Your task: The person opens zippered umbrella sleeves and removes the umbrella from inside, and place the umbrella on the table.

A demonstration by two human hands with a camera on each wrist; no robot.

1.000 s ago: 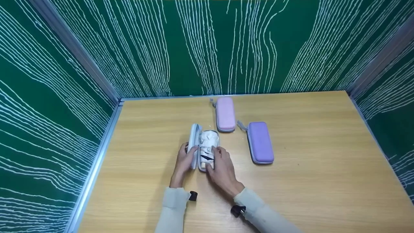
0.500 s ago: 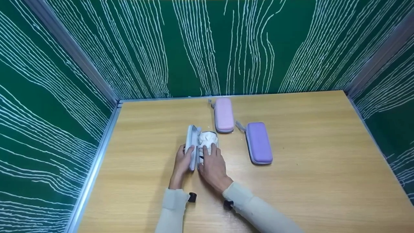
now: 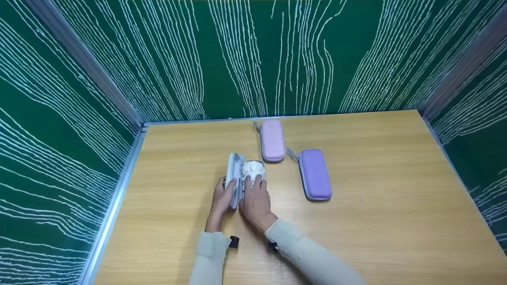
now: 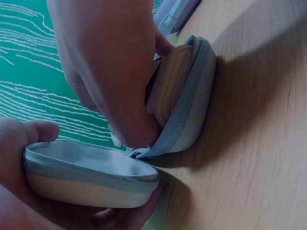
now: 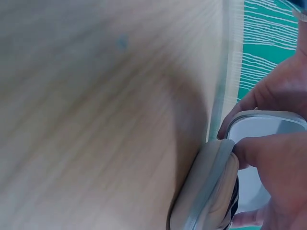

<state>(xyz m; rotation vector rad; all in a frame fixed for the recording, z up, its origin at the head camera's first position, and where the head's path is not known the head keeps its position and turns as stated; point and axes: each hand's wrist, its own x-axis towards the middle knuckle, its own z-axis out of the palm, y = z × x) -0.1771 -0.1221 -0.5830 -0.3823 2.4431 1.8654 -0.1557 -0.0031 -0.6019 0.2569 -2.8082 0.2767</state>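
Observation:
A pale grey-blue zip case [image 3: 232, 174] stands open on the table, its lid raised on the left. My left hand [image 3: 221, 198] grips that lid, thumb on the inside and fingers behind the outer shell [image 4: 91, 184]. In the base lies a white folded bundle [image 3: 252, 168] that looks like a compact umbrella; its beige rounded end [image 4: 169, 84] shows in the left wrist view. My right hand [image 3: 256, 204] rests on the bundle with fingers extended, hiding its lower half. In the right wrist view the right thumb [image 5: 252, 151] touches the case's near rim.
A pink zip case [image 3: 272, 140] lies closed behind, near the table's back edge. To the right is a closed purple case [image 3: 315, 174]. Green panels with white wavy lines [image 3: 229, 51] enclose the wooden table [image 3: 376, 178] at the back and sides.
My right hand has moved left and forward over the bundle, from pinching around its near end to laying its fingers on top. My left hand keeps its grip on the lid.

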